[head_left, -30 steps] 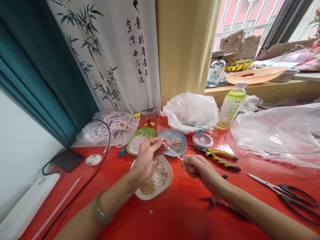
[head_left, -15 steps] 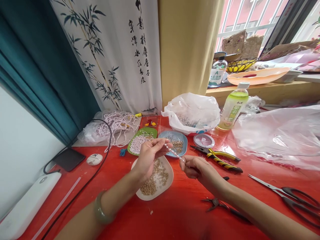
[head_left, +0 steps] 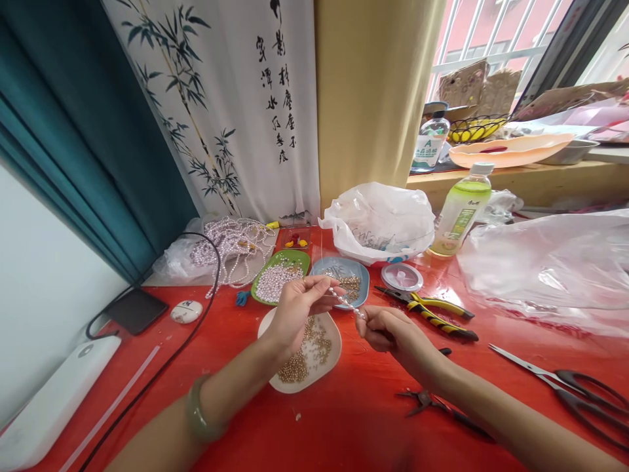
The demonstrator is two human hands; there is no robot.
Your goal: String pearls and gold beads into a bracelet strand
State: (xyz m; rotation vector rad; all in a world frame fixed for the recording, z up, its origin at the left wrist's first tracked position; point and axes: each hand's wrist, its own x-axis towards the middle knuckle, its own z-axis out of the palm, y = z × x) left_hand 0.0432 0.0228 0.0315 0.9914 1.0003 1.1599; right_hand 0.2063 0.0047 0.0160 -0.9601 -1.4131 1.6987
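Note:
A short strand of pearly beads [head_left: 344, 301] stretches between my two hands. My left hand [head_left: 299, 308] pinches its upper end between thumb and finger, and my right hand [head_left: 388, 330] pinches the lower end. Under my left hand lies a cream tray [head_left: 330, 359] of small gold beads [head_left: 295, 368], partly covered by that hand. Just behind stand a green tray [head_left: 306, 261] with pale pink beads [head_left: 275, 282] and a blue tray [head_left: 364, 278] with gold and silvery pieces. A thin thread rises near my left hand.
To the right lie yellow-black pliers [head_left: 437, 314], smaller dark pliers [head_left: 422, 400], scissors [head_left: 555, 377] and a spool [head_left: 401, 276]. A drink bottle [head_left: 462, 210] and plastic bags [head_left: 545, 262] stand behind. Bead strands [head_left: 236, 242], a phone [head_left: 137, 311] and a black cable [head_left: 189, 341] are left.
Both hands keep their pinch on the bead strand, nearly in place. The whole view has shifted very slightly.

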